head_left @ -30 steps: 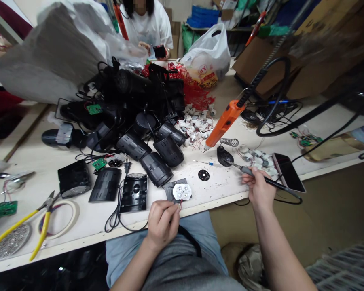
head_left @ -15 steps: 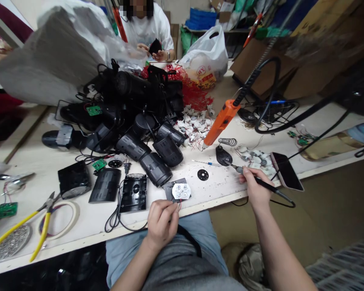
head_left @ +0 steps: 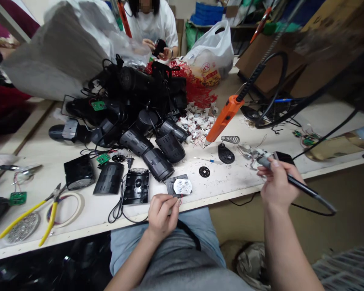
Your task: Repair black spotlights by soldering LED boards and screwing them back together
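Observation:
My left hand (head_left: 161, 213) is closed at the table's front edge, pinching the thin red wires that run from a small LED board (head_left: 182, 186) with white lenses on a grey plate. My right hand (head_left: 276, 184) is wrapped round a soldering iron (head_left: 294, 180) with a black handle and cord; its metal tip points left, lifted off the table to the right of a black oval stand (head_left: 225, 154). A small black disc (head_left: 204, 171) lies between the board and the stand.
A heap of black lamp housings (head_left: 145, 113) fills the table's middle, with white parts (head_left: 197, 121) beside it. An orange tool (head_left: 223, 119) hangs on a coiled cable. Yellow pliers (head_left: 39, 212) and a tape roll (head_left: 68, 205) lie left. Another person (head_left: 153, 24) sits opposite.
My right hand has lifted the soldering iron away from the black stand and drawn it right and towards me. My left hand stays at the wires. The view shifted slightly.

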Demonstrator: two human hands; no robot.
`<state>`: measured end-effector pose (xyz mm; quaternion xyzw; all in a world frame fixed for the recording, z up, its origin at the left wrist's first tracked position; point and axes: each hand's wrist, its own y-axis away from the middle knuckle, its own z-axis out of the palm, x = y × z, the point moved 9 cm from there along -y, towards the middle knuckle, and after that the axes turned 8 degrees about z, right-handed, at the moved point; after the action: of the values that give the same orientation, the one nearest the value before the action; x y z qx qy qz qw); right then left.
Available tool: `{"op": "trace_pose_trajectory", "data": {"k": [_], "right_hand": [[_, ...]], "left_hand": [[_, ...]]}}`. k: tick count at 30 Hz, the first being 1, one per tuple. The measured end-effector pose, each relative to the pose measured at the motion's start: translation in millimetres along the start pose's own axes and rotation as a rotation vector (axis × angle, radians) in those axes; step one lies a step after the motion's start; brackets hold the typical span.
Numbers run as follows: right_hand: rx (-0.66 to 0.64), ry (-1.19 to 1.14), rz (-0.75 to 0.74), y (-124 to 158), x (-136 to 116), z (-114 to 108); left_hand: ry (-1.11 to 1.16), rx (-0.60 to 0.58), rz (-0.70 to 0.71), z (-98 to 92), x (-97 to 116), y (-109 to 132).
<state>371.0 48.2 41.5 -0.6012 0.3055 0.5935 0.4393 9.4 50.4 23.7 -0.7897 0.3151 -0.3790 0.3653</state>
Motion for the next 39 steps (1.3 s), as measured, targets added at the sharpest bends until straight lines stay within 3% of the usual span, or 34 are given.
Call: {"op": "trace_pose_trajectory", "data": {"k": [3,6,10,13,19,22,25,30,35,39], "right_hand": [[-0.028,0.061,-0.037,-6.2,-17.3,11.9],[-0.119,0.273,-0.090,-14.1,-29.9,37.2],[-0.229,0.413,-0.069,-24.1,-30.2,70.6],[-0.255,0.440,-0.026,-29.5,-20.1,81.5],[-0.281,0.397,0.091,-19.7,12.4,66.3],[-0.300,0.379,0.212,1.1,34.2,52.4],[-0.359,0.518,0.234,26.7,55.0,45.4],[-0.554,0.622,0.062,60.9,66.6,61.3],[-0.714,0.710,-0.129,66.2,65.7,88.9],[-0.760,0.793,-0.179,56.3,69.7,98.2]], "left_hand": [[0.010,-0.005,0.002,-0.1,2.0,-0.2],[0.021,-0.006,-0.004,-0.8,2.7,-0.1],[0.015,0.006,-0.032,-2.5,0.7,1.2],[0.028,0.016,-0.046,-2.9,-1.1,2.7],[0.046,0.021,-0.071,-3.1,-3.5,3.4],[0.074,0.026,-0.055,-3.9,-1.3,3.1],[0.099,0.031,-0.038,-4.0,-0.8,3.7],[0.101,0.045,-0.057,-3.9,-5.2,6.9],[0.098,0.028,-0.051,-6.5,-6.5,4.4],[0.042,-0.088,0.195,-2.0,34.6,-18.2]]}}
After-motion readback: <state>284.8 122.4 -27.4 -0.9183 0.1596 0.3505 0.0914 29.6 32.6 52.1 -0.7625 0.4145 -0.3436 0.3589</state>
